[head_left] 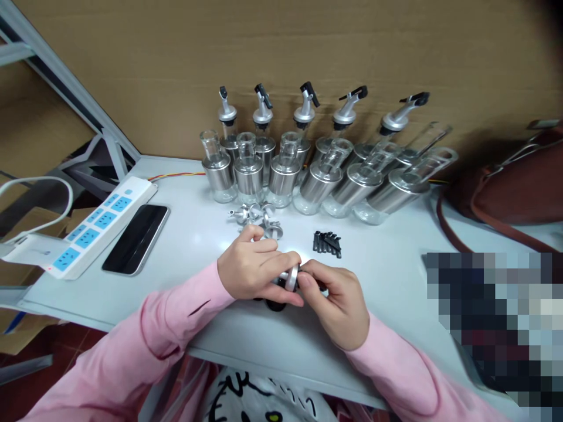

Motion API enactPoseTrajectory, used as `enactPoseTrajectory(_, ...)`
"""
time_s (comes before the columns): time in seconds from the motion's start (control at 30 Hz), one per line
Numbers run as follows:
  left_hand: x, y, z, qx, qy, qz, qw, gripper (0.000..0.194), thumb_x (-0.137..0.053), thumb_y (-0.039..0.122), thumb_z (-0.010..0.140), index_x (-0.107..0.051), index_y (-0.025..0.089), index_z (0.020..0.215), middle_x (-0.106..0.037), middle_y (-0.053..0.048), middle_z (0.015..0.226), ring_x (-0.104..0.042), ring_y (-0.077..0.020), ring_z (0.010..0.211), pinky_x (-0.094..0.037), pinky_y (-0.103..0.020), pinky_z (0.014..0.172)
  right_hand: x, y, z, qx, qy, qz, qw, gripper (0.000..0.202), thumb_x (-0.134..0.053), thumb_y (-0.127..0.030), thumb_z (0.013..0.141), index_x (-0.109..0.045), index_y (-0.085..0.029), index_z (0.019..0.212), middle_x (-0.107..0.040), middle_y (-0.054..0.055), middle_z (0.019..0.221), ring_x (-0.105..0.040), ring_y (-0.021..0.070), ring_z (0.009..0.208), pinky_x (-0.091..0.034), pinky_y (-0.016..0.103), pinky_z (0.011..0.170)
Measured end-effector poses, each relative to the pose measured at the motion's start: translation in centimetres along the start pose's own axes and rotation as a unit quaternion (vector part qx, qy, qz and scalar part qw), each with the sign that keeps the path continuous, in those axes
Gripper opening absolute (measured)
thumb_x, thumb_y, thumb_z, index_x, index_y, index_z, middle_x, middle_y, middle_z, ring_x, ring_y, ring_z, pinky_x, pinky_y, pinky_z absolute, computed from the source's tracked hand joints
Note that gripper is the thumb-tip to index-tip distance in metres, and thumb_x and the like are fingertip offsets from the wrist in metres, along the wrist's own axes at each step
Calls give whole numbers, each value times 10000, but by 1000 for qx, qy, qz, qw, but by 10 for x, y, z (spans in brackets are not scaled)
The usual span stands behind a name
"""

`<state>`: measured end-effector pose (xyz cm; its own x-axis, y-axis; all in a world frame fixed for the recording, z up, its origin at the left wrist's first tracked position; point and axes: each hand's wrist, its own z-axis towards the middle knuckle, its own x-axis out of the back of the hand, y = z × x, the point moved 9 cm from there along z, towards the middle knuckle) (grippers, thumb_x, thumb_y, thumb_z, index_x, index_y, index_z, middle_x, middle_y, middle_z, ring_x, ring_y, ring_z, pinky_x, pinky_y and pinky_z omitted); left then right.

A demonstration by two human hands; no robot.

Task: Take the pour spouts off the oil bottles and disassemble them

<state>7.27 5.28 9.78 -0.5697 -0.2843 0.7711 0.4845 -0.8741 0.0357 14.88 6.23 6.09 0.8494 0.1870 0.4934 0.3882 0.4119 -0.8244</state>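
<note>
My left hand (254,271) is closed around a silver bottle pourer (292,278), whose round collar shows between thumb and fingers. My right hand (338,300) pinches a black part at the collar's right side; the fingers mostly hide it. Black round pieces (276,304) lie on the table partly under my left hand. Just beyond that hand sits a small pile of loose silver pourer spouts (267,218). Several small black levers (326,244) lie in a cluster past my right hand.
Glass bottles with metal sleeves (281,176) stand in two rows at the back; several rear ones carry pourers (304,108). At left are a phone (136,239) and a power strip (103,225). A brown bag (510,187) sits at right, near a blurred-out patch (501,322).
</note>
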Motion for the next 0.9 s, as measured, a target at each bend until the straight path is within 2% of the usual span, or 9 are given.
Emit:
enactPoseTrajectory(0.1, -2, -3, 3, 12, -34, -44, 998, 515, -218, 556, 901, -522, 143, 856, -571, 39, 536, -454, -100, 482, -261, -296, 635, 2, -2, -1, 15, 9, -15, 1000, 305, -429, -288, 853, -464, -180, 569, -363, -56, 454, -324, 58, 405, -273, 185, 416)
enactPoseTrajectory(0.23, -2, -6, 4, 29, -48, -96, 994, 534, -226, 570, 892, -534, 136, 853, -567, 36, 547, -452, -99, 495, -266, -289, 654, 8, -16, 1, 86, 29, -60, 994, 270, -445, -264, 849, -494, -172, 600, -412, -46, 458, -348, 67, 413, -287, 196, 427)
enactPoseTrajectory(0.37, -4, -7, 2, 37, -58, -128, 989, 541, -218, 562, 896, -538, 127, 855, -563, 29, 545, -441, -104, 500, -264, -296, 658, 12, -34, -1, 192, 50, -142, 970, 274, -437, -273, 864, -508, -166, 622, -439, -27, 455, -358, 94, 431, -300, 233, 458)
enactPoseTrajectory(0.5, -7, -10, -1, 56, -71, -156, 984, 534, -232, 546, 900, -554, 123, 852, -546, 18, 548, -438, -109, 510, -273, -298, 655, 12, -42, -3, 260, 52, -199, 944, 242, -426, -269, 877, -538, -151, 698, -504, 1, 484, -411, 116, 462, -326, 251, 481)
enactPoseTrajectory(0.73, -8, -16, -2, 87, -70, -217, 970, 494, -309, 520, 897, -570, 102, 864, -556, 9, 556, -453, -105, 511, -267, -295, 645, 10, -46, -4, 310, 43, -268, 911, 198, -403, -257, 887, -536, -127, 820, -563, 43, 544, -468, 151, 514, -356, 282, 505)
enactPoseTrajectory(0.9, -12, -20, -2, 120, -97, -280, 948, 506, -306, 537, 891, -575, 111, 850, -564, 16, 562, -449, -98, 507, -259, -292, 653, 8, -49, -6, 337, 19, -294, 894, 138, -453, -223, 867, -526, -110, 896, -615, 74, 639, -534, 171, 591, -394, 298, 537)
